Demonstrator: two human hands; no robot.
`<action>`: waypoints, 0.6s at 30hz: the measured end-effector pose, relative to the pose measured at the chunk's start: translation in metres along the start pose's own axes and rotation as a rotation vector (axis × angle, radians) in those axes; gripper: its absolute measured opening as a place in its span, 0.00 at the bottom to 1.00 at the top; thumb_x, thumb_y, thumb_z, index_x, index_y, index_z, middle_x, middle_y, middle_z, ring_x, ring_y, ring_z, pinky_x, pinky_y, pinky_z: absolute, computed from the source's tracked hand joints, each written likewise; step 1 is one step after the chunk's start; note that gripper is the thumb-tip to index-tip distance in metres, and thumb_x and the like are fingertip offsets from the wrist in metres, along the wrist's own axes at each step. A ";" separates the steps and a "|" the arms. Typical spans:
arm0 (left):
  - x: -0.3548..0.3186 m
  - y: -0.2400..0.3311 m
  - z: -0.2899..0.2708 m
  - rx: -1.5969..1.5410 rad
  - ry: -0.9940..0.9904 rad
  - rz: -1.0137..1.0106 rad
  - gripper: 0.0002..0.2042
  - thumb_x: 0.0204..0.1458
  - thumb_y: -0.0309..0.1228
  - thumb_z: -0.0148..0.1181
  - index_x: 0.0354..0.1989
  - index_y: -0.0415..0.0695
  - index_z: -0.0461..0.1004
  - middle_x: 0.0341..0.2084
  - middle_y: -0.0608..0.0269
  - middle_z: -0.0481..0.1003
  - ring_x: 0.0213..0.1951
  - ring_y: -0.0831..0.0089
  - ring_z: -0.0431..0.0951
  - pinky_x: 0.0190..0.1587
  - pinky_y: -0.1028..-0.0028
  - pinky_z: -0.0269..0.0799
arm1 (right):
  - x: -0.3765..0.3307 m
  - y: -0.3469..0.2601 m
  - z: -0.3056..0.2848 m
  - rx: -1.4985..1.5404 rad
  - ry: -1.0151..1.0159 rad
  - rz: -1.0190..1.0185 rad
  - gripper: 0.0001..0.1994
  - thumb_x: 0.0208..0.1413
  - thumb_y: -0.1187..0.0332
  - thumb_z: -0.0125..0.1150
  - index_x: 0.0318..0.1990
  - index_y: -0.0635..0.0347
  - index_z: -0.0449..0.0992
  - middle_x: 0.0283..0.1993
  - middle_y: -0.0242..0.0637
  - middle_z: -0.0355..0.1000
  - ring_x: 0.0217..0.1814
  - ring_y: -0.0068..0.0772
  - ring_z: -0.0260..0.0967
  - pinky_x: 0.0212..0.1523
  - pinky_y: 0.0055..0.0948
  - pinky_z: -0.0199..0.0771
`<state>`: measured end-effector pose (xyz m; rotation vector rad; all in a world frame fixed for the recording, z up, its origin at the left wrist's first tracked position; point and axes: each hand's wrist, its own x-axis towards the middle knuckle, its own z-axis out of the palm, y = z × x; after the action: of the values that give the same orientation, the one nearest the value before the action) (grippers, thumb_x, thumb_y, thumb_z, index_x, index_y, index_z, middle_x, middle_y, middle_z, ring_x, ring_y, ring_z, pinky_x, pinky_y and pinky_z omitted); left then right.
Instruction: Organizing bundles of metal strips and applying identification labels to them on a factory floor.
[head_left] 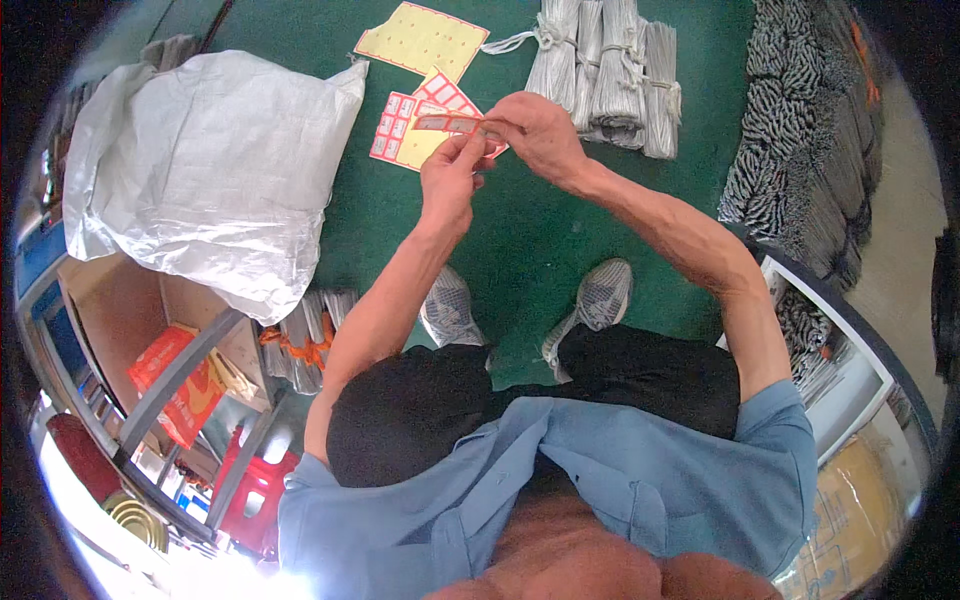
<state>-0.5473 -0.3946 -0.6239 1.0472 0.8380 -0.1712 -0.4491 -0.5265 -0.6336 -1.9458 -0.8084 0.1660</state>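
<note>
Between my two hands is a narrow strip of red-bordered labels (432,123). My left hand (452,178) pinches it from below, thumb and fingers pressed together. From the right, my right hand (540,132) grips its other end with bent fingers. Beneath and behind the strip lie red-and-white label sheets (392,118) on the green floor, overlapping, with yellow backing showing in places. A larger yellow sheet (428,40) with small marks lies just beyond them. The fingertips overlap, so the strip's right end is partly hidden.
Tied bundles of thin silvery strips (612,75) lie ahead to the right. A big white woven sack (215,170) fills the left. Tall stacks of grey bundles (800,140) stand at the right, above a white-framed shelf (850,375). A red stool (250,490) is at lower left.
</note>
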 end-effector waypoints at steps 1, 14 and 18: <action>0.000 0.001 0.001 -0.026 -0.029 -0.021 0.08 0.61 0.37 0.58 0.39 0.46 0.76 0.34 0.71 0.78 0.32 0.83 0.73 0.31 0.81 0.62 | 0.001 0.001 -0.001 -0.086 0.020 -0.069 0.06 0.52 0.65 0.63 0.34 0.54 0.81 0.34 0.35 0.75 0.36 0.40 0.72 0.36 0.36 0.73; 0.010 -0.005 -0.007 -0.174 -0.002 -0.088 0.10 0.60 0.38 0.59 0.39 0.45 0.75 0.35 0.71 0.79 0.33 0.82 0.75 0.30 0.80 0.62 | 0.003 0.014 0.013 -0.335 -0.025 -0.301 0.12 0.45 0.68 0.62 0.40 0.52 0.78 0.41 0.32 0.76 0.38 0.37 0.71 0.36 0.32 0.76; 0.013 -0.006 -0.012 -0.154 0.000 -0.111 0.11 0.60 0.38 0.59 0.43 0.44 0.75 0.36 0.70 0.79 0.35 0.81 0.76 0.31 0.80 0.62 | 0.004 0.010 0.014 -0.269 -0.025 -0.297 0.09 0.47 0.68 0.62 0.38 0.54 0.77 0.40 0.33 0.76 0.37 0.39 0.71 0.37 0.34 0.74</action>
<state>-0.5476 -0.3846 -0.6395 0.8576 0.8952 -0.1972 -0.4475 -0.5163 -0.6484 -2.0451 -1.1734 -0.1023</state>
